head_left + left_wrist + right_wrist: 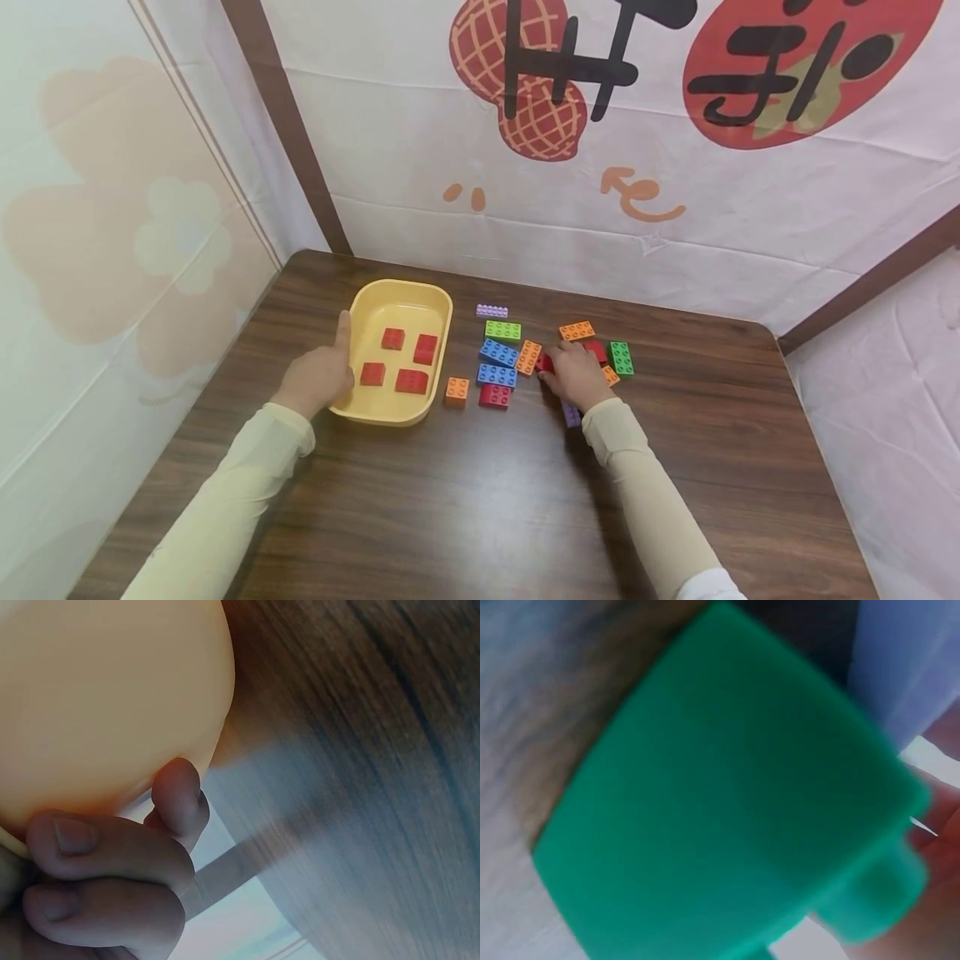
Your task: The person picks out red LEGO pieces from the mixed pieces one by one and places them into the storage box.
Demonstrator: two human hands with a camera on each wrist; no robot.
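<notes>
Only the left-wrist view exposes the curled fingers of the left hand [112,862] gripping the yellow tray [408,313], near the far left corner of the brown table [465,508]. Printed white cloth [420,150] hangs behind. A red brick [544,364] lies at the right hand's [577,375] fingertips; whether pinched cannot be told.

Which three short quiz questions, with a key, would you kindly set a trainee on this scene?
1. How many red blocks lie in the yellow tray?
2. True or false: the right hand touches the tray.
3. In the head view, which block lies farthest right: a) a blue block, b) the dark green block, c) a lime-green block?
Key: 1. Four. 2. False; the left hand does. 3. b.
</notes>
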